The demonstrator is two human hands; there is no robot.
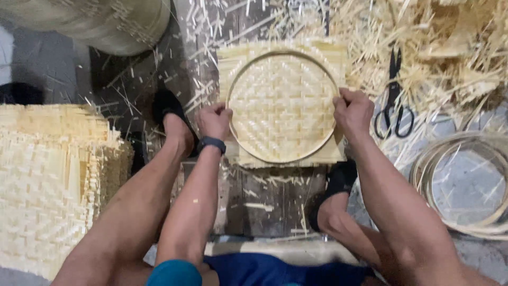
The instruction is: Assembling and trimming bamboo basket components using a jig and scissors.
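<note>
Left hand (214, 121) and right hand (353, 110) clenched on round hoop (231, 139), pressed over woven mat (283, 106), floor centre. Risk judged: uneven pressure, hoop slipping, weave splitting. Scissors (393, 100) right.

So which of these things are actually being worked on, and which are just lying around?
In hand:
- left hand and right hand, gripping the round hoop
- square woven mat under the hoop

Lying about:
- black scissors
- stack of woven mats
- spare hoops
- straw offcuts
</note>
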